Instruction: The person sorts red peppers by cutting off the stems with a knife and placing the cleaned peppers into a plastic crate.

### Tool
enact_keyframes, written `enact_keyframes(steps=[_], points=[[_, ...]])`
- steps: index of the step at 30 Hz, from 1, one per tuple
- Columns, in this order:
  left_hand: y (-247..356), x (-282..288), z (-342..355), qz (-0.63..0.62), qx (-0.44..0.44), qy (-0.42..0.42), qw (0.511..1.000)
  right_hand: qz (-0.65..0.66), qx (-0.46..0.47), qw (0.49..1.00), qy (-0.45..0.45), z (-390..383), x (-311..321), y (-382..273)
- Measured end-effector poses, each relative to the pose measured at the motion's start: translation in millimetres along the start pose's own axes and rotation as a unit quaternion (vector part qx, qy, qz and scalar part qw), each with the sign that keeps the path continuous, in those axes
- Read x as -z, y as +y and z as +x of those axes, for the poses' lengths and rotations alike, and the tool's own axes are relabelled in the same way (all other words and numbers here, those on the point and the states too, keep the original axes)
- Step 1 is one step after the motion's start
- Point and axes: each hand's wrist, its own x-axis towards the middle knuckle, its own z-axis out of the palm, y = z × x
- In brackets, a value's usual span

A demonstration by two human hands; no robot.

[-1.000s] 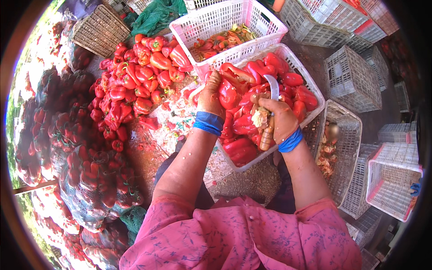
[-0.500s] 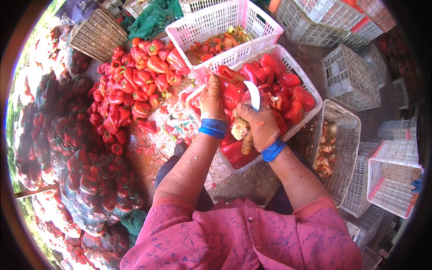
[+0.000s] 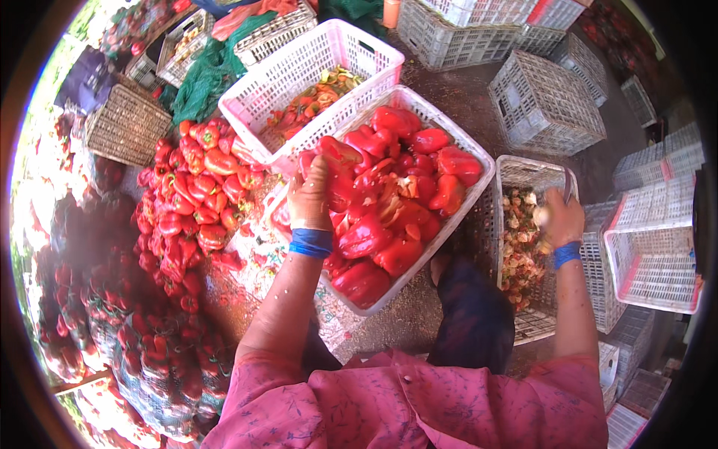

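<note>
My left hand (image 3: 310, 196) holds a red bell pepper (image 3: 334, 159) over the near-left corner of a white plastic crate (image 3: 479, 179) full of cut red peppers. My right hand (image 3: 561, 218) is out to the right above a grey crate of pepper cores and scraps (image 3: 521, 247). It grips a curved knife (image 3: 571, 185) together with a pale pepper core (image 3: 540, 217). Blue bands sit on both wrists.
A loose heap of whole red peppers (image 3: 198, 194) lies on the ground to the left. A second white crate (image 3: 299, 67) with mixed scraps stands behind. Empty grey and white crates (image 3: 542, 105) crowd the right side, and a woven basket (image 3: 127, 123) sits far left.
My right hand has swung away from the pepper crate to the right, carrying the knife and the cut-out core over the scrap crate. My left hand stays at the crate with the pepper.
</note>
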Motion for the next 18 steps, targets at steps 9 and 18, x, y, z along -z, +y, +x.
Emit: enact_keyframes(steps=[9,18], points=[[-66,-145,67,0.800,-0.293,-0.141,0.504,-0.306,-0.155,0.934,-0.100,2,9,126],[-154,-137,68,0.830,-0.106,-0.303,0.456,-0.125,-0.238,0.958,-0.099,-31,-43,102]])
